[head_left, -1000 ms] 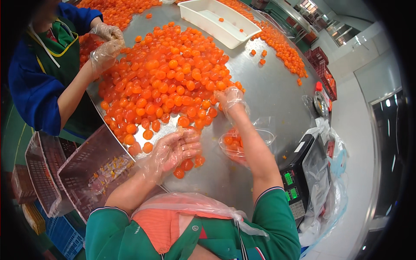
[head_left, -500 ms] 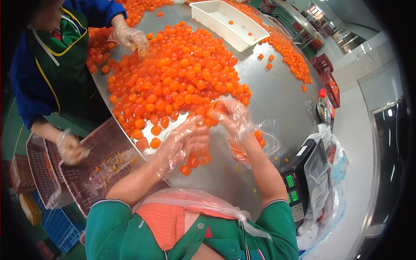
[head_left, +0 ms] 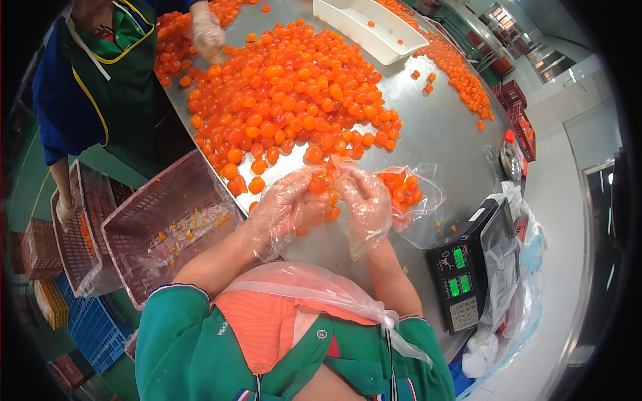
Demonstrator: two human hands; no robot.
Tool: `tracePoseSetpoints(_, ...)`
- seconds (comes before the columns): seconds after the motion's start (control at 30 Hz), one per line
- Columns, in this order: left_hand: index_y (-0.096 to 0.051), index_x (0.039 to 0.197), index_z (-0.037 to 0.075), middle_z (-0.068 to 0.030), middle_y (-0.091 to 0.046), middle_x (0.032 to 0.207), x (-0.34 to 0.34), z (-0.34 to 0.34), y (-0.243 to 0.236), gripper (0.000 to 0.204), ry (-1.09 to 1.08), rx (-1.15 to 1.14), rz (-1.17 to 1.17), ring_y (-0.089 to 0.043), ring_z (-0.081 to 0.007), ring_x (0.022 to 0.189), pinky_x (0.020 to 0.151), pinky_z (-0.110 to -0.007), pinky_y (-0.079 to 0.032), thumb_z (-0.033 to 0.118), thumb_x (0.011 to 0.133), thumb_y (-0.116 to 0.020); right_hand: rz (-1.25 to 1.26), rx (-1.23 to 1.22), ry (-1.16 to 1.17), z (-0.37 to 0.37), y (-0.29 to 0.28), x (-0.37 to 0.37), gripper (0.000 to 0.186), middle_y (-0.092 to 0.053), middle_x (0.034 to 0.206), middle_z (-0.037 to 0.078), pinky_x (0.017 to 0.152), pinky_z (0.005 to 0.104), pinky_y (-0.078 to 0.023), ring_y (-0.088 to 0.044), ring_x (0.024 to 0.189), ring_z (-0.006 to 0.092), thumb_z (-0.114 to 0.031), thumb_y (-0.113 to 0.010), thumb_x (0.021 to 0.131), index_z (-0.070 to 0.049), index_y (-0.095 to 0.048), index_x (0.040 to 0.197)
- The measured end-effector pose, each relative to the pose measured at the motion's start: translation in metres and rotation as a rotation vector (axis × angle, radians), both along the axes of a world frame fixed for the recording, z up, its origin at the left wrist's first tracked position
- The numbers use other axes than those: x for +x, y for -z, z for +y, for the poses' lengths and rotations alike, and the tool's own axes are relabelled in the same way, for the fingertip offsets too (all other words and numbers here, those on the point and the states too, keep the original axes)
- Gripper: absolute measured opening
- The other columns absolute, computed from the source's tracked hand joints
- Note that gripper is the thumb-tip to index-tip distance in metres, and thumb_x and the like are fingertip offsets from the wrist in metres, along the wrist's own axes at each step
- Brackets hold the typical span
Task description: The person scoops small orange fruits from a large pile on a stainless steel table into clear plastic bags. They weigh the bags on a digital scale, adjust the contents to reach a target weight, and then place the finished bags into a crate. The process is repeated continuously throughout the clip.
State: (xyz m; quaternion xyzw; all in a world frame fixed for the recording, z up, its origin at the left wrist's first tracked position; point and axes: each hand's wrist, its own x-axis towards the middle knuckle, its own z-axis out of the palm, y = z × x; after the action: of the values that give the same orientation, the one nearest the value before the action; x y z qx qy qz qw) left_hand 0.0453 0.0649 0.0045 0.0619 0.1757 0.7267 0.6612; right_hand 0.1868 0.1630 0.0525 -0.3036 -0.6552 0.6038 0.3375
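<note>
A large heap of glossy orange egg yolks (head_left: 287,93) lies on the metal table (head_left: 441,120). At its near edge, my left hand (head_left: 287,204), in a clear plastic glove, is curled with an egg yolk (head_left: 317,185) at its fingers. A few more yolks show beneath that hand. My right hand (head_left: 363,204), gloved too, is close beside it, its fingertips pressed together; what they pinch is hidden by glove and glare. Just right of it, a clear plastic bag (head_left: 428,197) with several yolks inside lies on the table.
A black scale (head_left: 461,267) with green displays stands at the right, beside crumpled plastic bags (head_left: 495,321). A white tray (head_left: 361,33) sits at the far side. On the left are a crate (head_left: 127,230) and a co-worker (head_left: 120,87), whose gloved hand (head_left: 207,33) is by the heap.
My hands have come closer together, and the bagged yolks show more fully. The view has shifted, so the heap sits higher and further right. The co-worker's lower hand has moved left, away from the crate.
</note>
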Motion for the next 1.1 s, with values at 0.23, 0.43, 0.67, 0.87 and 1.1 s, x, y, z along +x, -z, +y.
tracePoseSetpoints(0.23,-0.048,0.127,-0.004,-0.0161,-0.059,0.118,0.011,-0.008,-0.015,0.036,-0.061,-0.032,0.236,-0.063,-0.0229,0.102,0.082,-0.031,-0.058,0.019,0.1,-0.05,-0.062,-0.283,-0.196,-0.004,-0.007,0.008,0.03,-0.066,0.105,0.012,0.082,0.0247,-0.051,-0.063,0.091,0.0122,-0.002,-0.066,0.085,0.009,-0.059,0.113)
tracePoseSetpoints(0.43,-0.055,0.123,-0.002,-0.0102,-0.062,0.113,0.014,-0.01,-0.016,0.034,-0.104,-0.102,0.534,-0.061,-0.0157,0.1,0.087,-0.029,-0.051,0.017,0.095,-0.058,-0.179,-0.173,-0.191,-0.01,-0.015,0.005,0.025,-0.069,0.096,0.008,0.073,0.024,-0.054,-0.065,0.083,0.0111,-0.001,-0.061,0.086,0.006,-0.064,0.11)
tracePoseSetpoints(0.67,-0.061,0.117,-0.001,-0.0079,-0.065,0.106,0.017,-0.01,-0.02,0.028,-0.129,-0.147,0.685,-0.061,-0.0131,0.097,0.087,-0.028,-0.049,0.014,0.093,-0.06,-0.18,-0.081,-0.224,-0.012,-0.02,0.003,0.025,-0.067,0.089,0.007,0.065,0.0241,-0.051,-0.061,0.076,0.0094,0.0,-0.063,0.083,0.006,-0.064,0.108)
tracePoseSetpoints(0.87,-0.057,0.118,-0.003,-0.0105,-0.064,0.107,0.017,-0.011,-0.02,0.034,-0.113,-0.108,0.521,-0.063,-0.0161,0.091,0.077,-0.027,-0.052,0.018,0.092,-0.064,-0.042,-0.153,-0.214,-0.011,-0.007,0.004,0.018,-0.066,0.082,0.005,0.06,0.0243,-0.05,-0.06,0.069,0.0094,-0.001,-0.061,0.085,0.005,-0.063,0.102)
tracePoseSetpoints(1.1,-0.052,0.121,-0.005,-0.0158,-0.061,0.109,0.013,-0.013,-0.015,0.033,-0.036,-0.099,0.263,-0.065,-0.0205,0.088,0.07,-0.027,-0.056,0.018,0.097,-0.055,-0.099,-0.21,-0.228,-0.001,0.014,0.008,0.008,-0.065,0.081,0.005,0.062,0.0247,-0.051,-0.061,0.07,0.0111,0.001,-0.061,0.085,0.001,-0.061,0.094)
